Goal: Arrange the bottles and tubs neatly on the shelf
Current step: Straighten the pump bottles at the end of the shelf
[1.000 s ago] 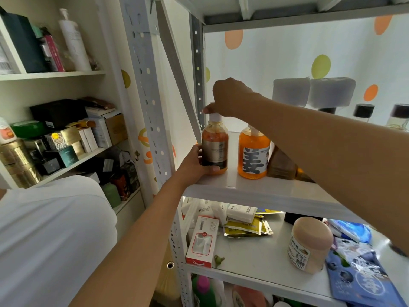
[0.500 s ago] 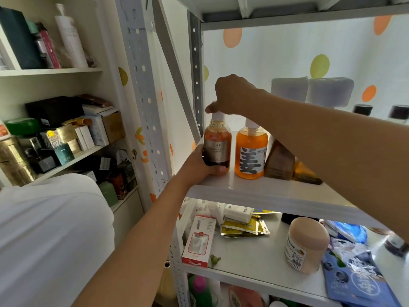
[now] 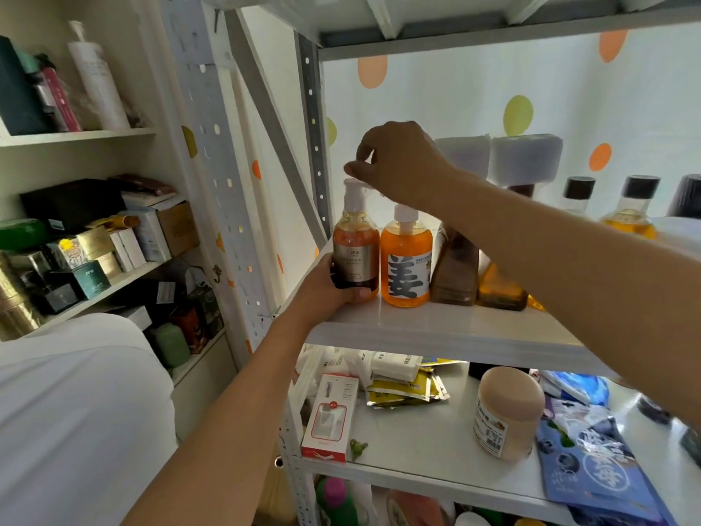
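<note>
My left hand [image 3: 333,284] clamps the amber bottle [image 3: 356,252] mid-frame, right hand [image 3: 394,161] pinching its pump; best turned label-forward.

The right forearm hides most of the brown bottles [image 3: 453,267]; the blue pouch [image 3: 603,476] runs off the bottom edge.

The white metal shelf [image 3: 436,332] carries a row: an amber pump bottle [image 3: 356,246] between the hands, just right of it an orange pump bottle [image 3: 406,260], then brown bottles [image 3: 455,271] under the right forearm.
</note>
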Demonstrator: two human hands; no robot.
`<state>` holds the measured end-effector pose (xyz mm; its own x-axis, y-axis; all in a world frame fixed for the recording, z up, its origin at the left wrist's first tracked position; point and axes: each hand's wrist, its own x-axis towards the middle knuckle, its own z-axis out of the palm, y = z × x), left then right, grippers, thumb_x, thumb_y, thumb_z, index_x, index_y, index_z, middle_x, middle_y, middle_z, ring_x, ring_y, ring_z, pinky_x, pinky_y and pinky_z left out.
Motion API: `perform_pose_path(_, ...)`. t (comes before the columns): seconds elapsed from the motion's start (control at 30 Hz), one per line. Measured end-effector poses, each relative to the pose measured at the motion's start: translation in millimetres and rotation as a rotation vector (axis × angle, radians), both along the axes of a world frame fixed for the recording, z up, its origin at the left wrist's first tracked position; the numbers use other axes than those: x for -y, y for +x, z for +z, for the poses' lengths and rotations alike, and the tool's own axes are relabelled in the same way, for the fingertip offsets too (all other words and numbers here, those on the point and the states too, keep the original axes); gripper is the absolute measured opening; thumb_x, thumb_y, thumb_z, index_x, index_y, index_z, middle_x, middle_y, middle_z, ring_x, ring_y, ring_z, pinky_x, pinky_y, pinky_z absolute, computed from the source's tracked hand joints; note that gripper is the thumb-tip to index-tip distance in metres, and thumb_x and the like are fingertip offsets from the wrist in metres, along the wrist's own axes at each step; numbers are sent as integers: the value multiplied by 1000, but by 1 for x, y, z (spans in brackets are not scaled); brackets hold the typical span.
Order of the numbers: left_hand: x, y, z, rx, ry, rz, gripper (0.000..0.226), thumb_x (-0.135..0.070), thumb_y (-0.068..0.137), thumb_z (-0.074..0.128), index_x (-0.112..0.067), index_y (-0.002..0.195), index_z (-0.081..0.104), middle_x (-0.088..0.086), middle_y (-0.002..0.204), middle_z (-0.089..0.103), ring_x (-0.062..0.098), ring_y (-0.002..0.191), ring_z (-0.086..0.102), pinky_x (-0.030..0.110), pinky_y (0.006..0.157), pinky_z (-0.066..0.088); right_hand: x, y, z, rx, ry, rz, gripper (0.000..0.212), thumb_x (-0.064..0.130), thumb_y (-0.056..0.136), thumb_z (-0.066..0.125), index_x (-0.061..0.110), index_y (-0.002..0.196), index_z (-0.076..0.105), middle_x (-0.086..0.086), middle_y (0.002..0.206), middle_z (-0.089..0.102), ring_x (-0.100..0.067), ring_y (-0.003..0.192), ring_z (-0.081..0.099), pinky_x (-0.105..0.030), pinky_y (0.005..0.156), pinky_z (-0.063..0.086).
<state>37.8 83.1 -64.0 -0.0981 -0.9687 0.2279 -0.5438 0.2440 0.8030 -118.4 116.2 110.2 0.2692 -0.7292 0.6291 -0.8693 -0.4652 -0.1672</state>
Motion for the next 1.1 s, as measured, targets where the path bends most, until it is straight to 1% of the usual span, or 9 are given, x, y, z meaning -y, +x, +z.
perform_pose_path(0.17, -2, -4, -2, -10, -28, 49, 79, -40, 70, 83, -24, 135, 40, -2, 134, 56, 21, 121, 54, 35, 99, 45, -83, -84, -88, 624, 39, 160, 19, 30, 95, 61, 16, 96, 73, 10, 78, 70, -5, 71, 65, -19, 72, 53)
perform_pose_path(0.3, -9, -7, 1, -24, -29, 39, 82, -40, 68, 85, -23, 135, 39, -1, 133, 56, 21, 120, 55, 36, 99, 46, -91, -141, -170, 795, 202, 54, 11, 23, 92, 64, 22, 85, 73, 3, 75, 74, -10, 72, 70, -29, 74, 57)
perform_pose_path(0.4, -25, -13, -2, -166, -110, 144, 88, -41, 69, 85, -24, 140, 35, -6, 134, 49, 13, 122, 48, 31, 98, 42, -81, -169, -182, 884, 302, 48, 11, 18, 92, 64, 18, 87, 75, 2, 77, 76, -17, 78, 72, -30, 78, 58)
perform_pose_path(0.5, -60, -39, -12, -390, -480, 422, 46, -37, 81, 75, -25, 119, 53, -7, 117, 59, 8, 105, 56, 23, 88, 49, -71, -182, -175, 815, 442, 85, 13, 18, 92, 65, 13, 88, 76, -1, 79, 76, -4, 71, 70, -13, 67, 54)
perform_pose_path(0.57, -76, -65, -11, -318, -552, 290, 15, -30, 88, 69, -27, 100, 60, -12, 97, 65, 3, 92, 60, 13, 78, 50, -65, -186, -170, 740, 506, 74, 14, 21, 92, 66, 18, 83, 76, 2, 76, 76, 1, 67, 68, -10, 64, 49)
perform_pose_path(0.67, -75, -97, -4, -107, -291, -109, 6, -23, 91, 66, -24, 93, 71, -17, 89, 70, -5, 87, 63, 8, 75, 47, -54, -193, -168, 769, 549, 66, 17, 23, 92, 66, 17, 80, 77, 1, 77, 77, -12, 77, 71, -18, 75, 52)
perform_pose_path(0.73, -66, -107, -2, -163, -119, -218, 13, -19, 92, 64, -16, 101, 73, -9, 90, 75, -1, 89, 68, 12, 79, 49, -52, -199, -168, 816, 561, 90, 18, 22, 92, 66, 10, 83, 77, -4, 80, 77, -18, 81, 73, -17, 75, 53)
perform_pose_path(0.9, -54, -104, 0, -371, 65, -241, 18, -14, 93, 61, -7, 107, 70, 3, 96, 76, 12, 95, 72, 20, 84, 54, -52, -224, -166, 960, 640, 156, 24, 24, 90, 67, 2, 93, 76, -12, 88, 77, -25, 89, 74, -28, 83, 58)
perform_pose_path(1.1, -44, -95, 4, -440, 153, -234, 24, -10, 94, 58, 0, 113, 67, 15, 102, 74, 23, 101, 71, 28, 89, 55, -48, -233, -164, 1110, 710, 206, 25, 19, 89, 67, -3, 101, 71, -18, 92, 76, -26, 90, 74, -25, 75, 60)
